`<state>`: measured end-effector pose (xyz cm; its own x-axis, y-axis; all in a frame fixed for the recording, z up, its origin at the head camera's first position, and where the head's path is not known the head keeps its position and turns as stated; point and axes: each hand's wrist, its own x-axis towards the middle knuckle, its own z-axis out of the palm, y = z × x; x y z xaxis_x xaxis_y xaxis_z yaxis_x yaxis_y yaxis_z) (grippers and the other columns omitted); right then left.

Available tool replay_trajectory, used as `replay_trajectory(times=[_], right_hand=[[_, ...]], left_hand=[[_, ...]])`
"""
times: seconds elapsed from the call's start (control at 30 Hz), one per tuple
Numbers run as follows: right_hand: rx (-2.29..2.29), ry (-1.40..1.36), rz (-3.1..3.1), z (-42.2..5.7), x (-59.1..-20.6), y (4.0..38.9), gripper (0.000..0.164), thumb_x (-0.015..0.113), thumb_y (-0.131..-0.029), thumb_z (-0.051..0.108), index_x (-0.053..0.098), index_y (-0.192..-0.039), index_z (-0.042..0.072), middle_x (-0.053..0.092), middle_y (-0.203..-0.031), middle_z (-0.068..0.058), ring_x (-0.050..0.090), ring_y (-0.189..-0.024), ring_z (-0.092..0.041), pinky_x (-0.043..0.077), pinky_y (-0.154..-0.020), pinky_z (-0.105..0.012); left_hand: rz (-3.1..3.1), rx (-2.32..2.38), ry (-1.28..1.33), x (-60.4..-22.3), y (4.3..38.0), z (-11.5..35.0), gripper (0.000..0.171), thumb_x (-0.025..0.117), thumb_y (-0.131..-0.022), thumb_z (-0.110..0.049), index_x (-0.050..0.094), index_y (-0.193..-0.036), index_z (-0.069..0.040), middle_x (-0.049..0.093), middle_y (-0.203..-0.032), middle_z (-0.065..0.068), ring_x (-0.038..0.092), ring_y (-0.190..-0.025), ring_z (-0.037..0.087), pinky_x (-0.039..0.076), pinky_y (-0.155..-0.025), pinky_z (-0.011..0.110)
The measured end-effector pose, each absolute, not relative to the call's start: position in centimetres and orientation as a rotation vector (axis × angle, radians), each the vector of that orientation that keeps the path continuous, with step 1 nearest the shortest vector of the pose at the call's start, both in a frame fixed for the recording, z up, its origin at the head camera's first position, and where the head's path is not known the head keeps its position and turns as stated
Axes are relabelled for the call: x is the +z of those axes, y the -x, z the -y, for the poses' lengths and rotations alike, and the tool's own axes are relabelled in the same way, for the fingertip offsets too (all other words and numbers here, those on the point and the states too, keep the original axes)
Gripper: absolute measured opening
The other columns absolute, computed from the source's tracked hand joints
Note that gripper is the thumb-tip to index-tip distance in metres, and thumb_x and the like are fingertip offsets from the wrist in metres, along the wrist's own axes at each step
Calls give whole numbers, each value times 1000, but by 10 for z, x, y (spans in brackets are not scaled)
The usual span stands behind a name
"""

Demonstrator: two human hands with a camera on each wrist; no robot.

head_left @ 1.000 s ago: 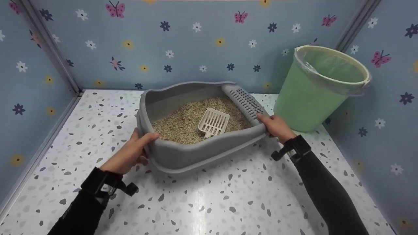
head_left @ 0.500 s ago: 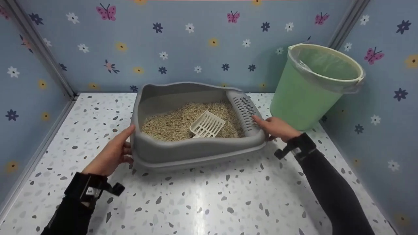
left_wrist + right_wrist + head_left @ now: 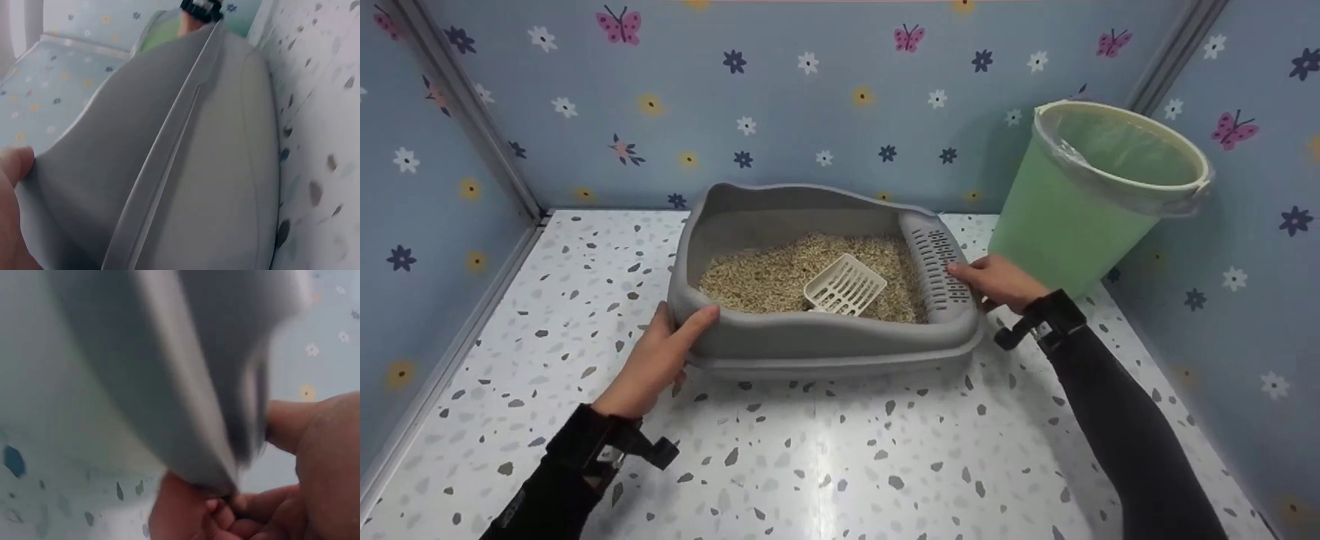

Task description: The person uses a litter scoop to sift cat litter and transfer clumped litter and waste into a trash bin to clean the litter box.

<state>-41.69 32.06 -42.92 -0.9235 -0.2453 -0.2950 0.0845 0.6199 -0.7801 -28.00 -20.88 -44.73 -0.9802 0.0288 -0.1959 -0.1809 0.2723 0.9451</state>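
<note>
A grey litter box [image 3: 825,341] stands near the back wall in the head view, with tan litter [image 3: 757,279] inside. On the litter lies a cream slotted scoop [image 3: 846,286], its handle mostly hidden behind the front wall. My left hand [image 3: 649,367] holds the box's front left corner, thumb over the rim and the other fingers outside. At the other end my right hand [image 3: 1006,279] grips the right edge, its thumb on the perforated ledge [image 3: 937,262]. In the right wrist view, the fingers [image 3: 185,506] curl under the box's edge. Whether the base touches the surface I cannot tell.
A green bin [image 3: 1061,217] with a clear liner stands in the back right corner, close behind my right hand. Flower-patterned walls [image 3: 780,97] close off the back and both sides. Beneath everything is a white speckled surface [image 3: 817,450].
The litter box has turned until its front wall lies nearly level across the head view. My left thumb came off the rim half a second ago and is over it again. My right hand keeps its hold.
</note>
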Motion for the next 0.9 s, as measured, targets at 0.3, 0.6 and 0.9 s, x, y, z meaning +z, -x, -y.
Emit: replay_trajectory(times=[0.3,0.6,0.9], right_hand=[[-1261,75,-2406,-290,-437,348,60,65,-109,64,73,-96,6,69,-80,-5,65,-63,-18,59,-54,-32],[-1158,93,-2574,-297,-431,381,93,58,-108,73,59,-145,-11,67,-130,-27,71,-106,-34,65,-83,-42],[-1288,126,-2687,-303,-441,444,68,56,-112,66,76,-109,0,71,-88,-3,65,-74,-17,54,-65,-28]], left_hand=[[-2351,1865,266,-449,338,259,118,59,-102,-80,8,-179,-6,27,-178,26,53,-118,26,51,-88,32],[-2194,2014,404,-458,317,230,130,58,-99,-84,-6,-177,-2,29,-171,32,54,-134,41,56,-101,50],[-2049,2039,185,-462,267,147,100,70,-107,-62,18,-163,1,48,-136,26,65,-91,31,59,-68,36]])
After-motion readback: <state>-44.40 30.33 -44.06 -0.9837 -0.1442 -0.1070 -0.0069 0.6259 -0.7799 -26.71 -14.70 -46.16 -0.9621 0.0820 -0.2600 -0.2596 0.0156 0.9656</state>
